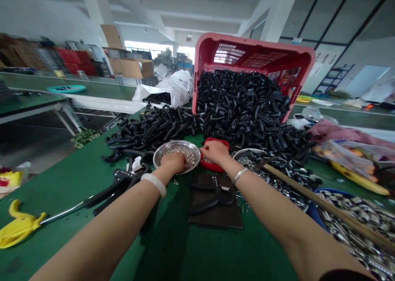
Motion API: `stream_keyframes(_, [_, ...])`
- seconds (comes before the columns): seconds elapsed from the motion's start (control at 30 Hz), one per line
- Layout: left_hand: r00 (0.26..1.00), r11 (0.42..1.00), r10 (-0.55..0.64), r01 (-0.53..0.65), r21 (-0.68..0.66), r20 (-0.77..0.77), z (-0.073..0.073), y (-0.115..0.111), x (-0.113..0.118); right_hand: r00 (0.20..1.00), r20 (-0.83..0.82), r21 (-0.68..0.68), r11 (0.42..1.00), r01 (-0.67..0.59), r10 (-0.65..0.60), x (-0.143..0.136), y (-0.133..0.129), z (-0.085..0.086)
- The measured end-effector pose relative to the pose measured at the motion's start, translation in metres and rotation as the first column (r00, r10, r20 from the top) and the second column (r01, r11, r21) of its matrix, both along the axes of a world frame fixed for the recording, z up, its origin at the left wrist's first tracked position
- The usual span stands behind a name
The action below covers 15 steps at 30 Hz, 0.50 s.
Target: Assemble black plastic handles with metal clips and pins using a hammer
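Silver coil spring (pixel 225 188) fitted mid-frame, silvery metal parts (pixel 191 155) seemingly pending: my left hand (pixel 174 161) and right hand (pixel 216 151) curl, grasp indiscernible

Open near, blocked beyond
Passage is left over the near surface (pixel 182 248) between the arms (pixel 114 223); past the bowl (pixel 156 156) and tray (pixel 212 167) it is blocked by black parts (pixel 154 126) and the crate (pixel 256 43), rightward by a wooden pole (pixel 308 194).

Left fingers (pixel 180 161) in metal bowl (pixel 158 152)
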<state>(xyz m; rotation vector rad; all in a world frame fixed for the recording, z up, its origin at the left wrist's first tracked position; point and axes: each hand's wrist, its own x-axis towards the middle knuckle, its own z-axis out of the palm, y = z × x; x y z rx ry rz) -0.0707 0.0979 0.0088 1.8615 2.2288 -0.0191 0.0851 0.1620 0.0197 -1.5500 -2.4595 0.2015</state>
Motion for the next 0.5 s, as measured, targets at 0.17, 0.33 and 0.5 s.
stream_keyframes(0.17, [0.998, 0.997, 0.063, -0.062, 0.038, -0.022, -0.01, 0.001, 0.0, 0.981, 0.123, -0.065, 0.988, -0.142, 0.149, -0.056, -0.011, -0.012])
stream_keyframes(0.33, [0.994, 0.994, 0.103, -0.101, 0.048, -0.023, -0.008, 0.001, -0.005, 0.966, 0.172, -0.071, 0.98, -0.183, 0.193, -0.059, -0.009, -0.023])
stream_keyframes(0.5, [0.992, 0.991, 0.125, -0.125, 0.055, -0.01, -0.003, 0.001, -0.005, 0.963, 0.163, -0.092, 0.975, -0.204, 0.217, -0.055, -0.008, -0.024])
